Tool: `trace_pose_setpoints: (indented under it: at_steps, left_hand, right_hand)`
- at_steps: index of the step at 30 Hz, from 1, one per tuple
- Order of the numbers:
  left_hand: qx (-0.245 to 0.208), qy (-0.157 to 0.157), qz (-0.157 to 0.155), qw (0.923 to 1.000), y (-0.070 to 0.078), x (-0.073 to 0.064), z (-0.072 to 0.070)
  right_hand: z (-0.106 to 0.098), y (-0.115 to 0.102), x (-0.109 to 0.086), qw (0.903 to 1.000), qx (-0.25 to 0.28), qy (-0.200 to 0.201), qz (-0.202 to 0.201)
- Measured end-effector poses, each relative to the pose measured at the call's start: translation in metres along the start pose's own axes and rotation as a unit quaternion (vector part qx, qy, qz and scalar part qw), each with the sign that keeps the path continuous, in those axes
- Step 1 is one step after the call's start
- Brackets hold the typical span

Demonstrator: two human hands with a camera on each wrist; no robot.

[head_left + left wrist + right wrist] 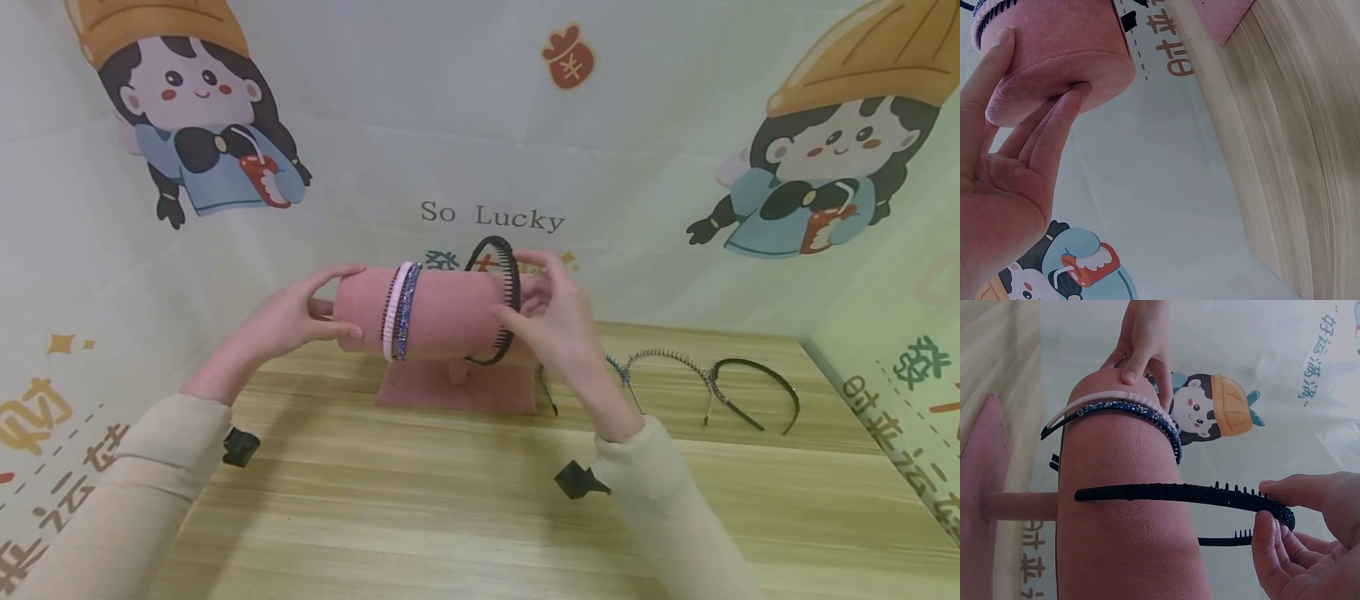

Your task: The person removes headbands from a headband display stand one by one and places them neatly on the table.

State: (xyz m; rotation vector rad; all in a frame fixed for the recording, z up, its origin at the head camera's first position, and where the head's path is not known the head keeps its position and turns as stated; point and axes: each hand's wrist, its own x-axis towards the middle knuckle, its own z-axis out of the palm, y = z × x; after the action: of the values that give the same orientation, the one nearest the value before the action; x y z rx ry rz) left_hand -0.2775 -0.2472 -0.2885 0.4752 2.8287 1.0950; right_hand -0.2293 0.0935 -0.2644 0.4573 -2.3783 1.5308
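A pink plush roll (457,304) on a stand with a flat pink base (457,400) is in the head view's middle. My left hand (288,312) grips its left end; in the left wrist view the thumb lies on the side and the fingers (1063,122) reach to the end face. Near that end sit a pale pink headband (393,312) and a blue glitter headband (407,312). My right hand (1310,531) pinches a black toothed headband (1166,493) at its curved top, between thumb and fingers. Its arms straddle the roll's right part.
On the wooden table (375,517), to the right of the stand, lie a black headband (757,367), a coiled-looking headband (667,354) and a blue one (618,367). A printed cloth backdrop (375,125) stands behind and at both sides.
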Motion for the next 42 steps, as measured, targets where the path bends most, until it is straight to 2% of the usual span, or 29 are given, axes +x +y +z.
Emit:
trace_pose_setpoints:
  at_steps: [26, 42]
  left_hand:
    - [-0.01, -0.009, 0.002, 0.9999, 0.001, 0.0, 0.0]
    - [-0.009, -0.003, 0.011, 0.9999, 0.001, -0.001, -0.001]
  right_hand:
    - [-0.021, -0.009, -0.007, 0.9999, 0.012, 0.006, -0.008]
    - [-0.034, -0.01, -0.006, 0.9998, 0.009, 0.017, -0.009]
